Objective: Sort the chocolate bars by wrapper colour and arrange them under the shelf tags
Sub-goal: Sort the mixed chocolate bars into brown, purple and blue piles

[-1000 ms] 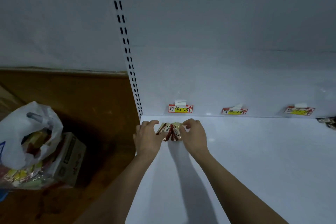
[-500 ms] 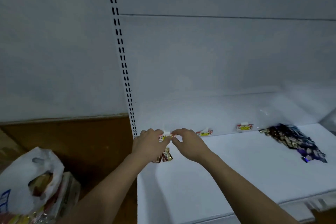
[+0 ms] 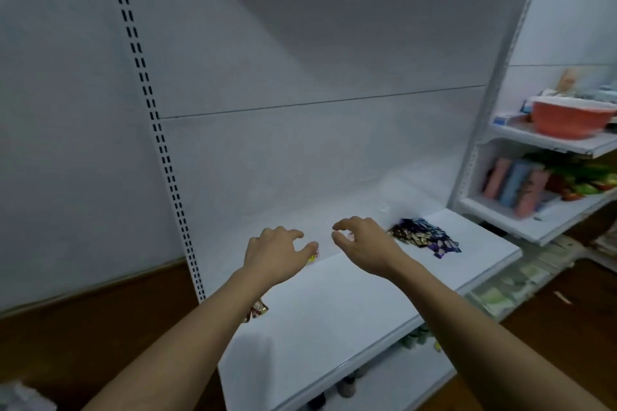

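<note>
Head view had left hand (image 3: pixel 273 252) and right hand (image 3: pixel 362 243) palms-down above the white shelf (image 3: pixel 334 310), fingers loosely curled apart, holding nothing, forearms extended forward

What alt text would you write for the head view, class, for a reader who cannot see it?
Two empty hands, left and right, hover open over a white shelf. A pile of dark bars lies at its far right, and red-gold bars peek from under the left forearm.
</note>
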